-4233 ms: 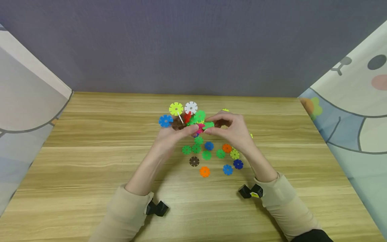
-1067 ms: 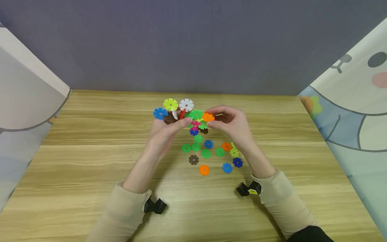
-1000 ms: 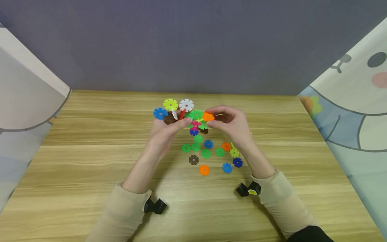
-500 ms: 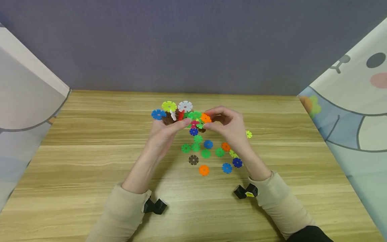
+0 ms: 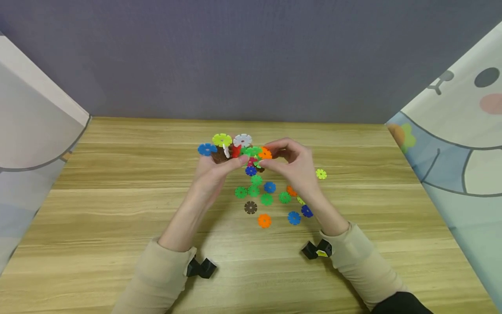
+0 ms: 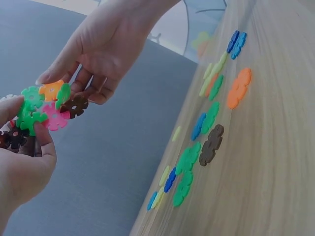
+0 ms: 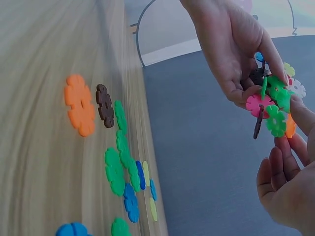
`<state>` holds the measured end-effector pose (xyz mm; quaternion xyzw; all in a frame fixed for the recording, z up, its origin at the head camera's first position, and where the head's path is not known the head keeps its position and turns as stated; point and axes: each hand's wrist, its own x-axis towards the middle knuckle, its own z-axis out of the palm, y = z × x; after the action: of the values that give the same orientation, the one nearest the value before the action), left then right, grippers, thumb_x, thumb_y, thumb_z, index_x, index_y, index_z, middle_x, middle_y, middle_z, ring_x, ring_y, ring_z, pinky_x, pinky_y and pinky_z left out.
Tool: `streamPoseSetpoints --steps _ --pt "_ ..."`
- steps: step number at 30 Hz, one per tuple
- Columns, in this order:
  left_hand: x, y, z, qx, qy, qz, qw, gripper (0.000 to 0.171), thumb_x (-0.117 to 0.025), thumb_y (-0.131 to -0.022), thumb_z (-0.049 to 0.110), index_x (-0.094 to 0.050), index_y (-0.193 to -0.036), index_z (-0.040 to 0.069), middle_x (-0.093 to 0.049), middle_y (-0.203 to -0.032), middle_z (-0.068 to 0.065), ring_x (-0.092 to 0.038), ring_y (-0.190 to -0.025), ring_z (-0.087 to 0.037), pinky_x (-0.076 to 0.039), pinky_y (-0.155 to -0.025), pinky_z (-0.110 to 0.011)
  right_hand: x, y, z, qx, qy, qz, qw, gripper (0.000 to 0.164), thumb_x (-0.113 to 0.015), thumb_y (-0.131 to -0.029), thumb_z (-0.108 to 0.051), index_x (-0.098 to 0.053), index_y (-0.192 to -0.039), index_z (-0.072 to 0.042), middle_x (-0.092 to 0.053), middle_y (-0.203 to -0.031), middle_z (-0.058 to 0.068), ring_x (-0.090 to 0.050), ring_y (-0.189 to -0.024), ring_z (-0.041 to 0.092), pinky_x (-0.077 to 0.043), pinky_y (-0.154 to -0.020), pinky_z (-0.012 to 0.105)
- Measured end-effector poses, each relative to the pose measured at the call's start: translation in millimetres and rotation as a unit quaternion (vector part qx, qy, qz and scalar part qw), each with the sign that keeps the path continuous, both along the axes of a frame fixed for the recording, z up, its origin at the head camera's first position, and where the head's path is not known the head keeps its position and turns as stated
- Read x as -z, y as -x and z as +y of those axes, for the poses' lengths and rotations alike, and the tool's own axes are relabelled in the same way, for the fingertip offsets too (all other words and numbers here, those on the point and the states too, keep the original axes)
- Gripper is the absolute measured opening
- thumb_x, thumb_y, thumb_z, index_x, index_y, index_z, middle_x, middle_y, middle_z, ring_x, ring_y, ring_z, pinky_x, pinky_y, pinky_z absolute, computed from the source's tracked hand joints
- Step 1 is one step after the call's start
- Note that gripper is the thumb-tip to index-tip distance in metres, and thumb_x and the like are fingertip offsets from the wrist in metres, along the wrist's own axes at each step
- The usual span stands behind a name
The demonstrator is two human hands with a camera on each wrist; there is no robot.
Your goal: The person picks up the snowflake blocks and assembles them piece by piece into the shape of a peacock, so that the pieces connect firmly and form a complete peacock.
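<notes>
A cluster of interlocking snowflake discs is held above the table. My left hand (image 5: pixel 213 172) grips it, thumb over the green discs (image 6: pixel 30 110). On its left side are a blue disc (image 5: pixel 207 149), a yellow disc (image 5: pixel 222 140), a white disc (image 5: pixel 242 140) and a red disc (image 5: pixel 236 151). A pink disc (image 6: pixel 55 116) and a brown disc (image 6: pixel 75 106) sit at the other end. My right hand (image 5: pixel 294 163) pinches an orange disc (image 5: pixel 265 153) against the cluster's green discs; whether its slots are engaged is hard to tell.
Loose discs lie on the wooden table (image 5: pixel 117 209) below the hands, among them a brown disc (image 5: pixel 250 207), an orange disc (image 5: pixel 264 220), a blue disc (image 5: pixel 294 218) and several green ones. A yellow disc (image 5: pixel 321 174) lies to the right. A grey panel (image 5: pixel 243 61) stands behind.
Earlier my right hand pinched a green disc at the pink one; now it holds an orange disc, which has moved slightly left against the cluster. The cluster's left side has tilted.
</notes>
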<state>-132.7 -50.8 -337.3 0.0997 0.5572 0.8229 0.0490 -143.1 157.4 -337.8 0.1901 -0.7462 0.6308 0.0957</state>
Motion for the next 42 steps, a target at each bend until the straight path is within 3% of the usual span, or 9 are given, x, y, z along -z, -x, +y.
streamPoseSetpoints --steps 5,11,18,21,25,30,37,42 --pt "-1.1 0.2 0.4 -0.008 0.0 0.002 1.0 0.042 -0.069 -0.09 0.0 -0.056 -0.129 0.009 -0.065 -0.116 0.002 -0.059 -0.114 -0.017 -0.045 -0.108 -0.033 0.9 -1.4 -1.4 0.005 -0.027 0.024 0.999 0.031 -0.087 -0.079 -0.002 -0.074 -0.107 -0.003 -0.074 -0.098 -0.003 -0.067 -0.092 0.018 -0.056 -0.088 0.031" --pt "-0.6 -0.6 2.4 -0.033 0.025 -0.016 0.999 0.032 -0.066 -0.096 0.007 -0.053 -0.126 0.01 -0.059 -0.114 0.003 -0.056 -0.114 -0.015 -0.043 -0.111 -0.032 0.6 -6.0 -6.8 0.032 -0.063 0.056 0.996 0.04 -0.092 -0.073 -0.003 -0.076 -0.11 -0.005 -0.074 -0.096 0.009 -0.065 -0.091 0.02 -0.054 -0.088 0.029" --pt "-1.5 -3.3 6.1 -0.05 0.065 -0.004 0.9966 0.045 -0.062 -0.102 0.013 -0.05 -0.145 0.01 -0.061 -0.139 -0.005 -0.057 -0.13 -0.014 -0.04 -0.12 -0.037 2.3 -10.1 -10.7 0.062 -0.086 0.097 0.99 0.039 -0.094 -0.069 -0.006 -0.08 -0.106 -0.007 -0.068 -0.085 0.008 -0.061 -0.087 0.029 -0.051 -0.082 0.022" --pt "-1.1 -3.6 7.0 -0.046 0.06 0.003 0.9971 0.045 -0.061 -0.102 0.013 -0.049 -0.146 0.011 -0.06 -0.141 -0.004 -0.056 -0.13 -0.015 -0.039 -0.12 -0.039 3.3 -11.0 -11.0 0.068 -0.09 0.099 0.989 0.04 -0.096 -0.067 -0.007 -0.081 -0.104 -0.007 -0.068 -0.085 0.006 -0.062 -0.085 0.025 -0.055 -0.08 0.028" --pt "-0.3 -3.8 7.3 -0.041 0.052 0.01 0.9978 0.046 -0.058 -0.103 0.01 -0.048 -0.147 0.015 -0.063 -0.13 0.001 -0.057 -0.125 -0.015 -0.037 -0.119 -0.04 3.9 -11.3 -11.4 0.07 -0.096 0.096 0.988 0.04 -0.097 -0.066 -0.009 -0.081 -0.103 -0.008 -0.069 -0.085 0.006 -0.063 -0.084 0.021 -0.057 -0.08 0.034" --pt "0.6 -3.7 7.5 -0.039 0.035 0.007 0.9986 0.045 -0.056 -0.102 0.007 -0.049 -0.145 0.016 -0.064 -0.119 0.006 -0.057 -0.121 -0.015 -0.034 -0.121 -0.04 3.4 -11.6 -12.5 0.065 -0.098 0.094 0.989 0.039 -0.097 -0.066 -0.01 -0.081 -0.102 -0.008 -0.071 -0.086 0.005 -0.063 -0.084 0.023 -0.054 -0.079 0.024" --pt "-0.2 -2.6 7.1 -0.02 0.027 -0.004 0.9994 0.04 -0.059 -0.1 0.006 -0.053 -0.139 0.013 -0.063 -0.122 0.004 -0.056 -0.119 -0.015 -0.035 -0.116 -0.04 3.3 -11.8 -12.4 0.066 -0.101 0.094 0.988 0.038 -0.097 -0.065 -0.009 -0.081 -0.099 -0.004 -0.07 -0.083 0.005 -0.061 -0.082 0.012 -0.052 -0.074 0.019" --pt "-1.5 -2.3 5.5 -0.006 0.031 -0.007 0.9995 0.036 -0.059 -0.099 0.004 -0.054 -0.135 0.011 -0.063 -0.121 0.007 -0.056 -0.119 -0.015 -0.034 -0.117 -0.04 3.1 -11.9 -11.2 0.06 -0.109 0.09 0.988 0.037 -0.097 -0.065 -0.008 -0.081 -0.098 -0.003 -0.07 -0.084 0.005 -0.06 -0.08 0.011 -0.052 -0.069 0.017"
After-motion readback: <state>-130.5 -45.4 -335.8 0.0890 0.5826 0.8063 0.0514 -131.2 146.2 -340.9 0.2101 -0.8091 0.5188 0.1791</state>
